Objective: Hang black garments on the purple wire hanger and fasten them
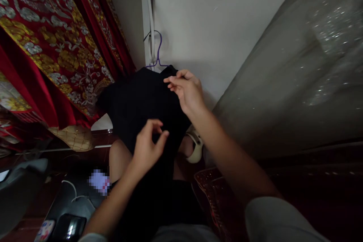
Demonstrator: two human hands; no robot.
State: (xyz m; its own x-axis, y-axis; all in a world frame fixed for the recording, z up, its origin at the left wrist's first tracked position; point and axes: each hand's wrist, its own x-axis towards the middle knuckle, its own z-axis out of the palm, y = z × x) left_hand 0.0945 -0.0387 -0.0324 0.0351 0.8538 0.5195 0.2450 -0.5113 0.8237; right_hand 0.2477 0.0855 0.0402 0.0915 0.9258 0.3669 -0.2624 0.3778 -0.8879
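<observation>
A black garment hangs on a purple hanger hooked near a white cable on the wall. My right hand pinches the garment's upper right shoulder by the hanger end. My left hand is lower, in front of the middle of the garment, with thumb and fingers curled close together; whether it grips the cloth I cannot tell.
Red curtains with gold and silver embroidery hang at the left. A grey glittery fabric fills the right. Below are my bare knee, a cream shoe, a white cable and dark devices on the floor.
</observation>
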